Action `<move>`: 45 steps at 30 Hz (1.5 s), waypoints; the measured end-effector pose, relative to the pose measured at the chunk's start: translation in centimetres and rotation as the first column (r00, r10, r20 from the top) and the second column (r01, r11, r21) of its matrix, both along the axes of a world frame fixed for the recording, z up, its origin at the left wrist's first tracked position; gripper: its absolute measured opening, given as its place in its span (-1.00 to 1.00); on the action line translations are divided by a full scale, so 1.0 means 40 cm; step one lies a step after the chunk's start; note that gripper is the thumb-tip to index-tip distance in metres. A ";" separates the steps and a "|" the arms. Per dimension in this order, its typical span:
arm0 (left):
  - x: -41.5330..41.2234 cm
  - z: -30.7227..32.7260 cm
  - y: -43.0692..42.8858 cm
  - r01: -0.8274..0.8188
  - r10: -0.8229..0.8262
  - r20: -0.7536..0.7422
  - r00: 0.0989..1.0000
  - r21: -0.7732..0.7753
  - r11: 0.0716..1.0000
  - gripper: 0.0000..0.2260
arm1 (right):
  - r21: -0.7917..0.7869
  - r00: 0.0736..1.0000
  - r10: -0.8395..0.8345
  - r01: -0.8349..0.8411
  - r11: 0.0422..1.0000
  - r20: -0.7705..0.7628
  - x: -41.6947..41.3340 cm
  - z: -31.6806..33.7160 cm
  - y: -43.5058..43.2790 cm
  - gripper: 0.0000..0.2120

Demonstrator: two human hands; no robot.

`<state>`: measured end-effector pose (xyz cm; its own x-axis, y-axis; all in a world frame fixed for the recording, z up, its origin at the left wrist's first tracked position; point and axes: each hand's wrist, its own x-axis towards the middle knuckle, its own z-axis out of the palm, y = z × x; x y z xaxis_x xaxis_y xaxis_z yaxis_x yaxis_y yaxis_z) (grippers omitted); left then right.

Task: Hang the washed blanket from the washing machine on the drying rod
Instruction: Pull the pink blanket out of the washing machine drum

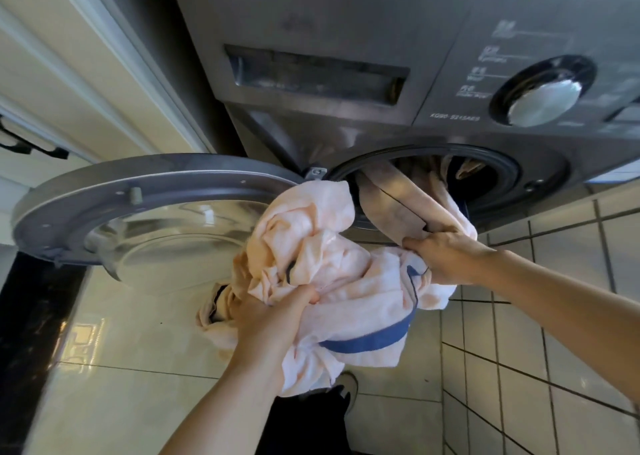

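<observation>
A pale pink blanket (311,240) with a blue band hangs bunched in front of the grey washing machine (346,56). One end of it still runs into the round drum opening (485,177). My left hand (273,316) grips a crumpled fold low on the bundle. My right hand (440,250) grips the stretch of fabric that comes out of the drum. The drying rod is not in view.
The machine's round door (114,212) stands swung open to the left, level with the bundle. A cream cabinet (69,74) with a black handle is at the far left. Glossy floor tiles (138,350) lie below, and my shoe (348,387) shows under the blanket.
</observation>
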<state>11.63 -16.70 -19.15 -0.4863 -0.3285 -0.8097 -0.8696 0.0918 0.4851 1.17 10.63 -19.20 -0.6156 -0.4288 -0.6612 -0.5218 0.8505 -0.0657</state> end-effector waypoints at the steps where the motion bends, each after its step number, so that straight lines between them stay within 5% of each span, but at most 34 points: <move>1: -0.001 0.093 0.014 -0.141 0.142 -0.066 0.988 0.029 0.990 -0.56 | -0.020 0.999 0.025 -0.026 0.999 -0.040 0.013 0.022 0.002 -0.62; 11: 0.064 0.327 0.025 -0.236 0.233 -0.190 0.954 0.010 0.972 -0.86 | -0.200 0.956 0.129 -0.185 0.962 -0.262 0.080 0.272 0.000 -0.69; 16: 0.072 0.455 -0.018 -0.146 0.170 -0.190 0.967 0.137 0.980 -0.73 | -0.323 0.946 0.023 -0.134 0.937 -0.325 0.099 0.439 -0.039 -0.65; 28: 0.040 0.672 -0.165 0.014 0.015 -0.307 0.952 0.092 0.996 -0.61 | -0.323 0.840 -0.042 -0.162 0.932 -0.541 0.204 0.763 -0.186 -0.53; 33: 0.017 0.741 -0.259 0.144 -0.103 -0.369 0.924 0.085 0.986 -0.61 | -0.184 0.814 0.139 -0.289 0.940 -0.564 0.263 0.859 -0.258 -0.30; 36: 0.007 0.781 -0.310 0.227 -0.171 -0.419 0.891 0.086 0.970 -0.62 | -0.079 0.774 0.255 -0.365 0.928 -0.580 0.300 0.913 -0.302 -0.33; 45: -0.004 0.923 -0.362 0.382 -0.326 -0.488 0.810 0.017 0.924 -0.42 | 0.165 0.760 0.408 -0.379 0.911 -0.505 0.378 1.120 -0.387 -0.10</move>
<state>11.45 -31.20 17.77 -0.8798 0.0169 -0.4751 -0.4534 0.2709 0.8492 16.29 -4.84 25.59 -0.6545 -0.6850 -0.3200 -0.7536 0.5572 0.3486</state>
